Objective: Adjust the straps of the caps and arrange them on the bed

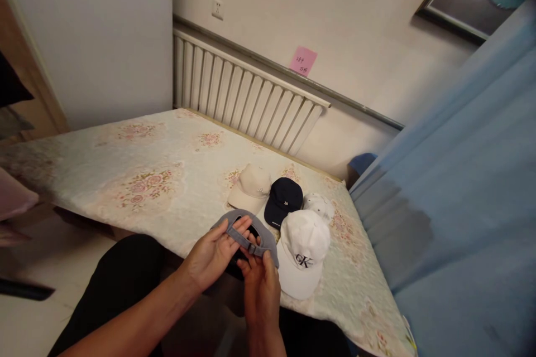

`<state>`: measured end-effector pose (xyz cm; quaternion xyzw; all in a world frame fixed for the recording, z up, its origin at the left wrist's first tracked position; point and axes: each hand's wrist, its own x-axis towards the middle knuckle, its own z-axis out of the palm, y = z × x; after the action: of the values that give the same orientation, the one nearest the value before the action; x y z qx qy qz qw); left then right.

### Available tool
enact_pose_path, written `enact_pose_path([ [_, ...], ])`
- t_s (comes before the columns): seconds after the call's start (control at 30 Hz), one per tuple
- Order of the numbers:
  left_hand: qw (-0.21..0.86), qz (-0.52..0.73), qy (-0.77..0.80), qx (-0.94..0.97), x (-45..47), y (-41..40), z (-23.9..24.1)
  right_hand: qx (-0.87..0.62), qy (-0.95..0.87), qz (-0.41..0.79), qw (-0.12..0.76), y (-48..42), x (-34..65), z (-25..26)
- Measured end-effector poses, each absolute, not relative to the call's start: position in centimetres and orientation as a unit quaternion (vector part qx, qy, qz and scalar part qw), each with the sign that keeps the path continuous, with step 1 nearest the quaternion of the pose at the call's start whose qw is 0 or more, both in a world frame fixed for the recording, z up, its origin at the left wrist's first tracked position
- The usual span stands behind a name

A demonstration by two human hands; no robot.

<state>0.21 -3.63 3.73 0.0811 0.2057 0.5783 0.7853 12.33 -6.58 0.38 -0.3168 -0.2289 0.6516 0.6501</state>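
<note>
Both of my hands are on a grey baseball cap (266, 233), whose back opening and adjustable strap face me. My left hand (215, 251) grips the left end of the strap, its fingers passing behind the band. Close to the strap's buckle, my right hand (262, 273) holds the right side with thumb and fingers. Just right of the grey cap is a white cap (307, 240) with black letters. Behind them lie a beige cap (251, 187), a dark navy cap (285, 198) and a pale cap (319, 206) partly hidden by the white one.
The caps lie on a table with a floral cloth (104, 167). A white radiator (247, 92) runs along the wall behind it, with a pink note (303, 61) above. Blue curtain (452, 195) hangs at the right edge. Part of another person (14, 195) shows at far left.
</note>
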Motion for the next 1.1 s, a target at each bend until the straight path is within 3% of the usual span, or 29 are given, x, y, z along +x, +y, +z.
enact_pose_path([
  [0.27, 0.725, 0.633, 0.266, 0.046, 0.2, -2.8, 3.7, -0.317, -0.211, 0.65, 0.658, -6.5, 12.7, 0.3],
  [0.73, 0.779, 0.576, 0.242, 0.064, 2.0, -4.6, 4.2, -0.248, -0.25, 0.678, 0.645, -6.8, 12.0, 1.0],
  [1.1, 0.733, 0.646, 0.204, 0.057, 0.2, -3.1, 4.2, -0.305, -0.253, 0.643, 0.655, -6.7, 12.9, 0.5],
])
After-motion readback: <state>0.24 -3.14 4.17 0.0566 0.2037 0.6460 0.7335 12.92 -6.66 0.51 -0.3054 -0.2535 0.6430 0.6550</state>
